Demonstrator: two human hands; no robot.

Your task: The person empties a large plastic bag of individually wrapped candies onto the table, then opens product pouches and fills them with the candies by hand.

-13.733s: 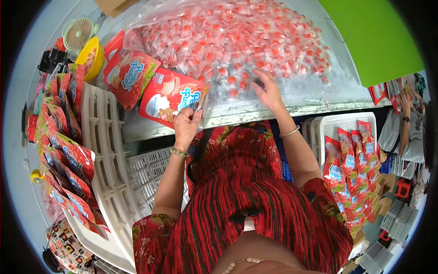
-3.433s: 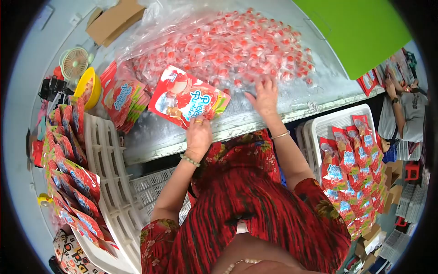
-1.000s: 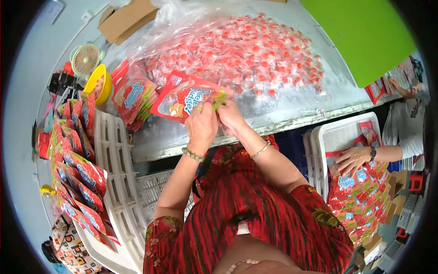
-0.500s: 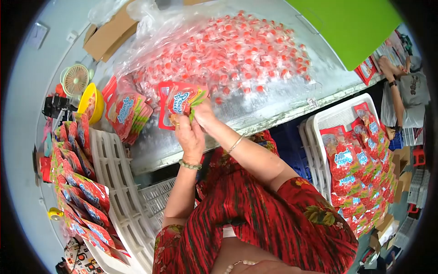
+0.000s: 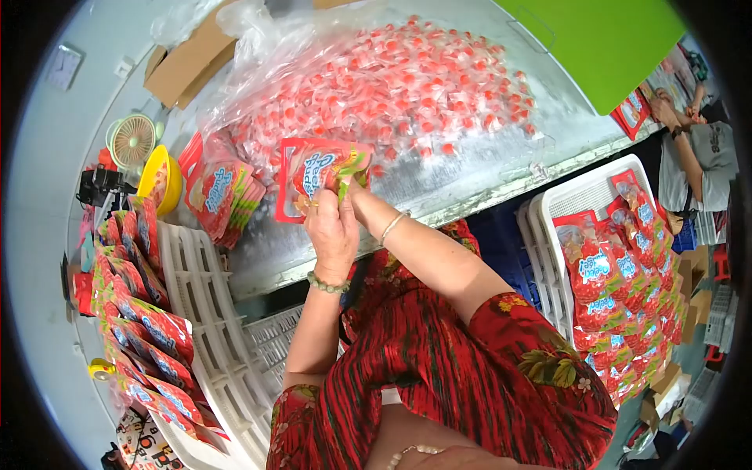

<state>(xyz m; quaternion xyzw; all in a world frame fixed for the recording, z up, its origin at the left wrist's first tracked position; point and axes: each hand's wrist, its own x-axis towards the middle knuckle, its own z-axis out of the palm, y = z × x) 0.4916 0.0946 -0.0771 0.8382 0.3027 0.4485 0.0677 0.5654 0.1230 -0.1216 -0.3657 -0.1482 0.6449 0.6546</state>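
Note:
A red and green printed pouch (image 5: 313, 168) with blue-and-white lettering is held over the near edge of the work table. My left hand (image 5: 332, 227), with a green bead bracelet at its wrist, is closed, pinching the lower edge of the pouch. At the pouch's green end is my right hand (image 5: 359, 199), below a bangle; the pouch hides most of its fingers. Just beyond both hands spreads a heap of small clear-wrapped red pieces (image 5: 392, 86). To the left of the held pouch lies a stack of similar pouches (image 5: 223, 192).
White crates (image 5: 200, 298) with upright pouches stand at left, and another crate (image 5: 560, 200) filled with pouches is at right. A yellow bowl (image 5: 171, 184) and a small fan (image 5: 131, 141) sit at left. A green panel (image 5: 603, 47) covers the far right. Another person's arm (image 5: 685, 157) shows there.
The pouch and both hands have shifted slightly right. More of the pouch's front shows flat, and my right hand's fingers have gone further behind it.

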